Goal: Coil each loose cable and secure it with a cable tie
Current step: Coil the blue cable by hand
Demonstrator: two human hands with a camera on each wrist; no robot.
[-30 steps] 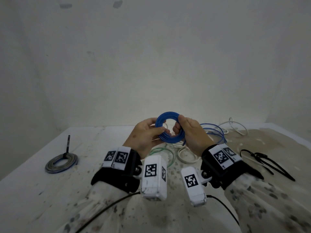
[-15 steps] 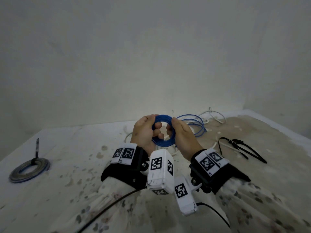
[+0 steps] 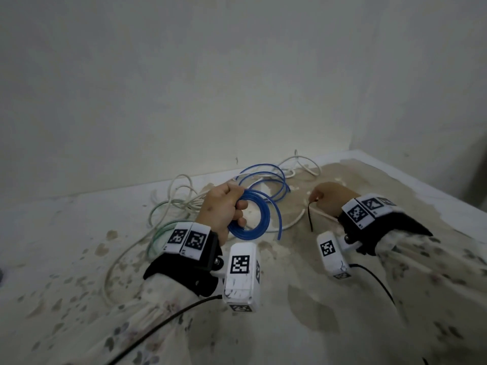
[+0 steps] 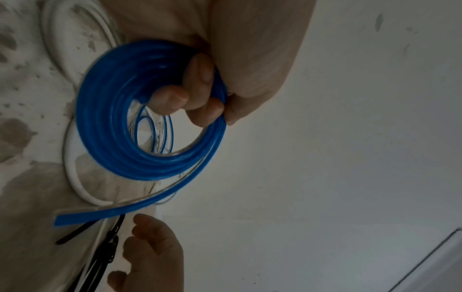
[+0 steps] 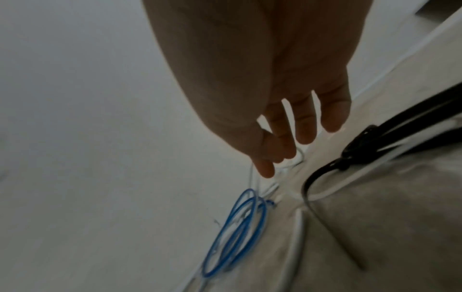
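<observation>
My left hand (image 3: 222, 209) grips a small coil of blue cable (image 3: 249, 234) with its fingers (image 4: 200, 94) curled through the ring, held a little above the table. The coil's free tail (image 4: 125, 209) sticks out below it. My right hand (image 3: 329, 197) is off to the right, apart from the coil, over a bunch of black cable ties (image 5: 362, 150). Its fingers (image 5: 305, 128) are straight and I see nothing held in them. One tie end (image 3: 309, 217) curls up beside that hand.
More loose blue cable (image 3: 266, 177) lies in loops behind the hands, tangled with white cables (image 3: 179, 196). A green cable (image 3: 158, 233) lies at the left. The stained table (image 3: 79, 259) meets the walls close behind and at the right.
My right hand has let go of the blue coil and moved right to the black ties. The left hand keeps the coil alone, lower. The view has swung right.
</observation>
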